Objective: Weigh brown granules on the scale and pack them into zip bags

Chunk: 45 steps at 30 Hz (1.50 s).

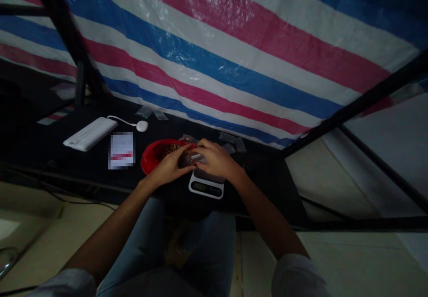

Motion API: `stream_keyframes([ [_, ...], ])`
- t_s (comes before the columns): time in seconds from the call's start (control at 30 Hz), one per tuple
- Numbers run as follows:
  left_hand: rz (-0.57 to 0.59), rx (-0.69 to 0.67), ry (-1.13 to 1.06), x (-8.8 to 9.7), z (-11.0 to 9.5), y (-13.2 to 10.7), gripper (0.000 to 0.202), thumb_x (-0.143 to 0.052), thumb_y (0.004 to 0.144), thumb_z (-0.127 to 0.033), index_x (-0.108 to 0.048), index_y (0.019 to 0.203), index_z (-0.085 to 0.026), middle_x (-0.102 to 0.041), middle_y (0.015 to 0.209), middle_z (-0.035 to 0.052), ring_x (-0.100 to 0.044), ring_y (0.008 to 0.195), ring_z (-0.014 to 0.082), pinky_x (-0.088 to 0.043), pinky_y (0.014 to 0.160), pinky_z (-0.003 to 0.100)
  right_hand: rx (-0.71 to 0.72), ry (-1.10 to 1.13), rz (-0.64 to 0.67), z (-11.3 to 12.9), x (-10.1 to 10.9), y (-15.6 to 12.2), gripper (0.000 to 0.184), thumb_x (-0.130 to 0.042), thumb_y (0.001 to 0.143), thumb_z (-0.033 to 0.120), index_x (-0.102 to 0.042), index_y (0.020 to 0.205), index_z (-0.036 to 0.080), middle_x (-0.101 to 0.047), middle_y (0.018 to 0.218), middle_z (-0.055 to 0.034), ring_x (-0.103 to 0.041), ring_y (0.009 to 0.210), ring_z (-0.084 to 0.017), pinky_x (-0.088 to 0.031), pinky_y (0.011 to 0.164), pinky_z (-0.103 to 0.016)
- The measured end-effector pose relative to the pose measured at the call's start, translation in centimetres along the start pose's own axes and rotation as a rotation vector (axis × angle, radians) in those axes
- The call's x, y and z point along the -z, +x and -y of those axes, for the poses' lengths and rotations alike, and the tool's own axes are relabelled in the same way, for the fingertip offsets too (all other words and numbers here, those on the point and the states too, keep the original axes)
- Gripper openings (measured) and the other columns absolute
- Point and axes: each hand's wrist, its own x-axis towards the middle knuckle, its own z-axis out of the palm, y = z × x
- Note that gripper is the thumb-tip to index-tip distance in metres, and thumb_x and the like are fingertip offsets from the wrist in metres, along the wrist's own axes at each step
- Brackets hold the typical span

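Note:
Both hands meet over the table around a small clear plastic bag. My left hand has its thumb and fingers closed at the bag's left side. From the right, my right hand curls its fingers over the same bag. A red bowl holding many small brownish pieces sits beside and partly behind my left hand. Under my right hand lies a white kitchen scale with a dark plate, its display facing me. The bag's contents are too small and dim to tell.
A white power strip-like block and a round white device on a cable lie to the left, near a blurred-out packet. Flat clear bags lie behind. A striped tarp hangs behind the black table.

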Motion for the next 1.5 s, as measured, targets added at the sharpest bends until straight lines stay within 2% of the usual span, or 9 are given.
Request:
stream_keyframes([
  [0.23,-0.036,-0.014,-0.021,-0.4,0.9,-0.4,0.087,-0.077,0.081,-0.048,-0.042,0.153,-0.017,-0.054,0.154,0.0171,-0.052,0.142,0.0334,-0.04,0.121,0.051,0.068,0.069,0.022,0.5,0.7,1.3,0.031,-0.071,0.081,0.006,-0.075,0.108,0.022,-0.066,0.109,-0.0058,-0.064,0.103,-0.022,-0.052,0.093,-0.035],
  [0.4,-0.028,0.029,-0.047,-0.3,0.8,-0.3,0.075,-0.073,0.084,-0.05,-0.05,0.148,-0.018,-0.06,0.149,0.0152,-0.056,0.138,0.0327,-0.041,0.12,0.052,0.083,0.132,0.054,0.0,0.8,1.3,0.032,-0.072,0.082,0.007,-0.076,0.11,0.023,-0.069,0.109,-0.0051,-0.066,0.104,-0.021,-0.053,0.093,-0.034],
  [0.57,-0.03,0.014,-0.072,-0.1,0.7,-0.2,0.063,-0.07,0.086,-0.051,-0.06,0.138,-0.017,-0.067,0.138,0.0139,-0.063,0.129,0.0309,-0.046,0.115,0.048,0.07,0.127,0.047,-0.2,0.9,1.2,0.035,-0.072,0.084,0.009,-0.075,0.115,0.022,-0.07,0.113,-0.0068,-0.066,0.108,-0.022,-0.053,0.096,-0.035],
  [0.77,-0.035,0.026,-0.076,-0.3,0.7,-0.4,0.063,-0.068,0.088,-0.052,-0.06,0.139,-0.018,-0.067,0.139,0.0126,-0.063,0.128,0.0316,-0.045,0.116,0.048,0.06,0.058,0.035,0.1,0.7,1.4,0.037,-0.07,0.087,0.011,-0.073,0.122,0.023,-0.069,0.117,-0.0075,-0.063,0.113,-0.023,-0.05,0.101,-0.038],
  [1.03,-0.033,0.069,-0.112,-0.4,0.6,-0.6,0.067,-0.068,0.087,-0.053,-0.057,0.143,-0.018,-0.064,0.144,0.0121,-0.059,0.134,0.0318,-0.042,0.12,0.048,0.078,0.047,-0.021,0.4,1.2,1.8,0.03,-0.066,0.089,0.012,-0.072,0.117,0.021,-0.069,0.115,-0.0082,-0.062,0.111,-0.024,-0.048,0.102,-0.039],
  [1.2,-0.085,0.09,-0.149,0.0,0.5,-0.5,0.065,-0.06,0.092,-0.049,-0.05,0.147,-0.016,-0.062,0.145,0.0156,-0.059,0.133,0.0304,-0.042,0.119,0.048,-0.112,0.199,-0.232,-1.6,0.2,-0.9,0.045,-0.064,0.086,0.013,-0.062,0.13,0.02,-0.067,0.124,-0.0095,-0.065,0.11,-0.022,-0.052,0.097,-0.036],
  [1.27,-0.122,0.099,-0.153,0.2,0.4,-0.5,0.066,-0.058,0.093,-0.049,-0.046,0.148,-0.014,-0.06,0.145,0.017,-0.06,0.131,0.0304,-0.045,0.116,0.048,-0.189,0.222,-0.242,-2.9,-1.2,-2.8,0.041,-0.066,0.082,0.012,-0.066,0.122,0.019,-0.07,0.116,-0.009,-0.067,0.106,-0.023,-0.053,0.095,-0.038],
  [1.37,-0.198,0.109,-0.113,0.0,0.1,-0.5,0.065,-0.06,0.093,-0.05,-0.045,0.147,-0.017,-0.059,0.146,0.0164,-0.059,0.132,0.0312,-0.046,0.114,0.048,-0.301,0.257,-0.212,-4.4,-3.5,-5.3,0.035,-0.07,0.082,0.016,-0.067,0.117,0.019,-0.072,0.116,-0.0097,-0.068,0.109,-0.025,-0.052,0.099,-0.044],
  [1.5,-0.252,0.101,-0.08,-1.3,-0.7,-0.3,0.068,-0.066,0.09,-0.05,-0.044,0.147,-0.02,-0.058,0.147,0.0152,-0.057,0.135,0.032,-0.046,0.115,0.048,-0.385,0.246,-0.28,-4.1,-4.6,-6.6,0.041,-0.079,0.08,0.025,-0.068,0.119,0.02,-0.072,0.121,-0.0116,-0.065,0.117,-0.029,-0.049,0.103,-0.05],
])
